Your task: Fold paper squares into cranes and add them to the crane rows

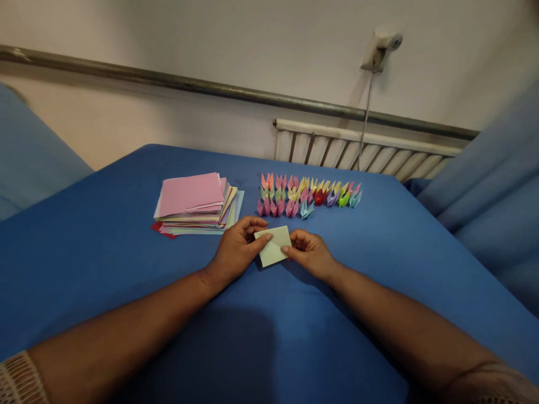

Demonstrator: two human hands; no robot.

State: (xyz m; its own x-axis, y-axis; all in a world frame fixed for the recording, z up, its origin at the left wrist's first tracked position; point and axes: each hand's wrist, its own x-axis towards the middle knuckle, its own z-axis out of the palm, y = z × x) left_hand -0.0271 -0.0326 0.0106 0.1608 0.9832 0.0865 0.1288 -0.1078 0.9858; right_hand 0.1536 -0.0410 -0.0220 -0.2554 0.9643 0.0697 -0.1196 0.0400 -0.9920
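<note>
A pale green folded paper square [273, 253] is held up between my two hands, just above the table. My left hand [240, 245] pinches its left edge, thumb on top and fingers behind. On the opposite edge, my right hand [310, 253] grips the paper with the thumb across its face and the fingers curled underneath. Beyond the hands, several folded paper cranes [291, 209] in pink, yellow, green, red, purple and blue stand in rows. To the left lies a thick stack of coloured paper [191, 196] with a pink sheet on top.
A blue cloth [126, 247] covers the table. Behind it are a wall, a metal rail [189, 84], a white radiator [357, 133] and a socket with a plugged-in cord [374, 53]. Blue curtains [501, 185] hang on both sides.
</note>
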